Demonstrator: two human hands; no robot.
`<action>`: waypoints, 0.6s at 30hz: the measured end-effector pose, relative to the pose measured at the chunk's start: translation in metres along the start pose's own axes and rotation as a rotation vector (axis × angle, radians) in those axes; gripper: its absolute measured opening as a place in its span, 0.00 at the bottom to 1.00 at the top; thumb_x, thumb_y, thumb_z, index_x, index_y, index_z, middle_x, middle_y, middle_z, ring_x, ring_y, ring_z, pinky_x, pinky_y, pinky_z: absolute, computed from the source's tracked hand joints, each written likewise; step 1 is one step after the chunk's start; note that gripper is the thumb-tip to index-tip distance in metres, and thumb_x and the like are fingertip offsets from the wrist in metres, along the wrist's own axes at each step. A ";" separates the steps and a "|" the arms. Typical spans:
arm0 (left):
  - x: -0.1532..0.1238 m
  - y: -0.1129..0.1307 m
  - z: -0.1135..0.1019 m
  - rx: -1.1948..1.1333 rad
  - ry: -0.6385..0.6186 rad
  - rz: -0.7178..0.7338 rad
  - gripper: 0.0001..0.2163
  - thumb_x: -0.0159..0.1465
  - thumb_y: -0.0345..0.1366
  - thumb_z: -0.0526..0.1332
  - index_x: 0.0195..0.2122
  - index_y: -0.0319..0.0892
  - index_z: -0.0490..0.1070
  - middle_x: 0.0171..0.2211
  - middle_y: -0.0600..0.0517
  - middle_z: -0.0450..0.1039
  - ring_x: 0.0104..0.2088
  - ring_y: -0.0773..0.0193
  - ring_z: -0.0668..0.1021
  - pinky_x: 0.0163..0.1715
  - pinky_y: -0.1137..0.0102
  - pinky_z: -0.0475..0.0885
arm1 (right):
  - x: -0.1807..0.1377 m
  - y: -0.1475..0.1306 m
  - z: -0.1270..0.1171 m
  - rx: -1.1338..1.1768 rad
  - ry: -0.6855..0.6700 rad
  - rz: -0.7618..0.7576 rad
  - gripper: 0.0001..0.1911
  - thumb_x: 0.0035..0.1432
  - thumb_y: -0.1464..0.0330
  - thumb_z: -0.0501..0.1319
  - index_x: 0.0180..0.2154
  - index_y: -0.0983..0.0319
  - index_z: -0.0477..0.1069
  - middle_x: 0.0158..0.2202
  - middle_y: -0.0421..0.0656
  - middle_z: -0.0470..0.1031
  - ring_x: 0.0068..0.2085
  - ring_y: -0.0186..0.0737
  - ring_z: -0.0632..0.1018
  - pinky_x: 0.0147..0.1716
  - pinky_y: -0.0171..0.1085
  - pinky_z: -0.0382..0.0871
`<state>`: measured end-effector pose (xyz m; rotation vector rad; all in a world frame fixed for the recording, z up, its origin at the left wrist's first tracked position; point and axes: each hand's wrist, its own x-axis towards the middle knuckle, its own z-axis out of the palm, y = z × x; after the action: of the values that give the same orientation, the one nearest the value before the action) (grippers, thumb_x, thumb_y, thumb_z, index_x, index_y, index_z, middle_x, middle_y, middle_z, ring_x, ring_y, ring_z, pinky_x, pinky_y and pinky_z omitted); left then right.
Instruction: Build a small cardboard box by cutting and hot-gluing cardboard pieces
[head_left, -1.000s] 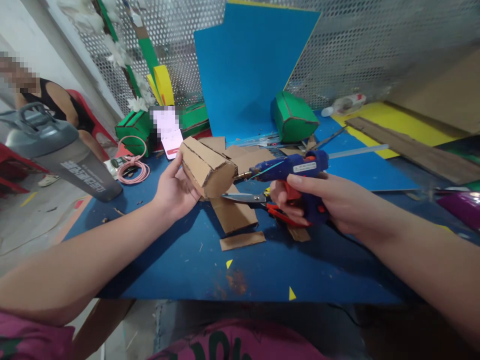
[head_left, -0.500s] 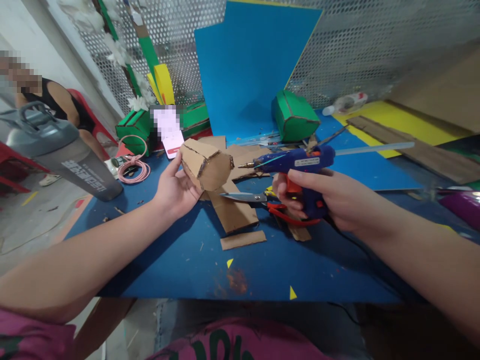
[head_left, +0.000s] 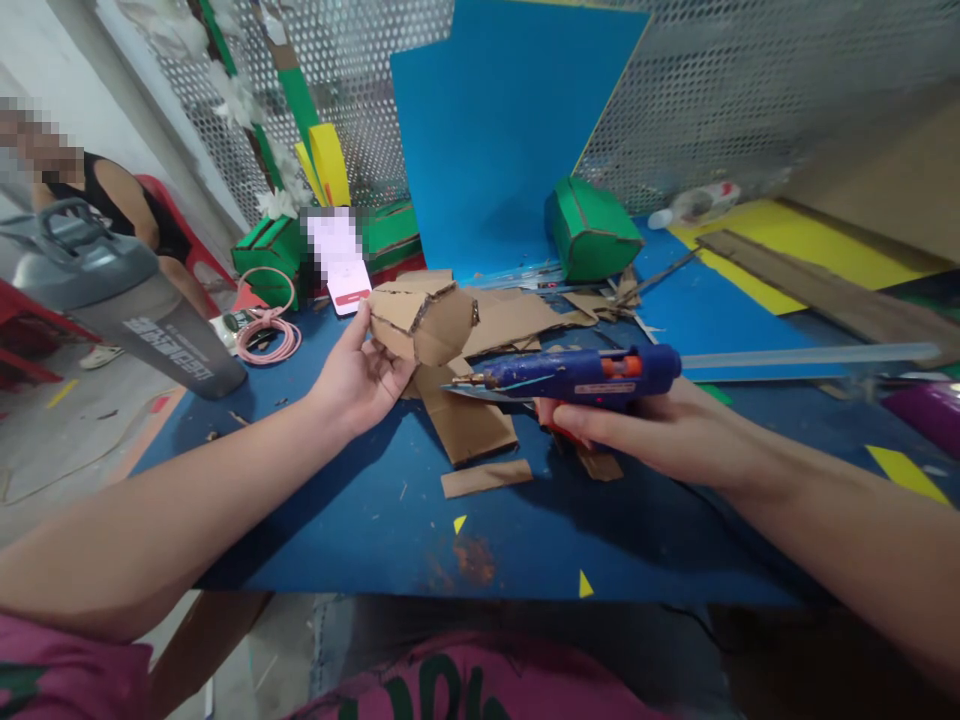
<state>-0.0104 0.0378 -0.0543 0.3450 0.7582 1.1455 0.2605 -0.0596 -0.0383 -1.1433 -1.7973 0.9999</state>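
Observation:
My left hand (head_left: 367,375) holds a small many-sided cardboard box (head_left: 424,320) from its left side, thumb on top and fingers beneath. My right hand (head_left: 637,425) grips a blue hot glue gun (head_left: 585,378) with a long clear glue stick (head_left: 810,358) sticking out of its back. The gun's metal nozzle points left, just below and right of the box, apart from it. Under the gun lie scissors, mostly hidden, with a blade (head_left: 487,394) showing. Flat cardboard pieces (head_left: 469,425) lie beneath the box and the gun.
A grey bottle (head_left: 161,310) stands at the left, beside a coiled pink cable (head_left: 268,338) and a phone (head_left: 343,265). At the back are a green box (head_left: 592,230) and a tall blue board (head_left: 517,130). Someone (head_left: 120,200) sits beyond the table's left end.
My right hand has lowered the glue gun and rolled it, so its top side shows more. The nozzle has dropped from the box's edge. My left hand has tilted the box slightly.

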 end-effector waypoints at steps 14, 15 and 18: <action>-0.006 0.002 -0.003 0.104 -0.067 -0.016 0.24 0.77 0.42 0.57 0.66 0.30 0.72 0.40 0.40 0.87 0.38 0.54 0.89 0.45 0.63 0.85 | -0.006 0.011 -0.005 0.047 0.096 0.095 0.28 0.55 0.38 0.74 0.36 0.56 0.84 0.33 0.46 0.84 0.34 0.47 0.82 0.33 0.43 0.83; -0.007 0.002 -0.003 0.111 -0.068 -0.015 0.24 0.77 0.42 0.57 0.66 0.30 0.73 0.40 0.39 0.87 0.39 0.52 0.89 0.47 0.60 0.85 | -0.006 0.009 -0.005 0.049 0.109 0.087 0.29 0.54 0.38 0.74 0.36 0.57 0.84 0.33 0.46 0.84 0.35 0.47 0.82 0.35 0.44 0.83; -0.008 0.002 -0.003 0.125 -0.062 -0.013 0.24 0.74 0.41 0.56 0.64 0.31 0.74 0.39 0.39 0.87 0.39 0.48 0.89 0.50 0.54 0.84 | -0.005 0.005 -0.005 0.051 0.124 0.102 0.32 0.52 0.35 0.74 0.35 0.58 0.84 0.31 0.46 0.82 0.32 0.46 0.81 0.36 0.46 0.83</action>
<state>-0.0158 0.0313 -0.0526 0.4777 0.7781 1.0728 0.2677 -0.0624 -0.0418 -1.2482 -1.6210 1.0049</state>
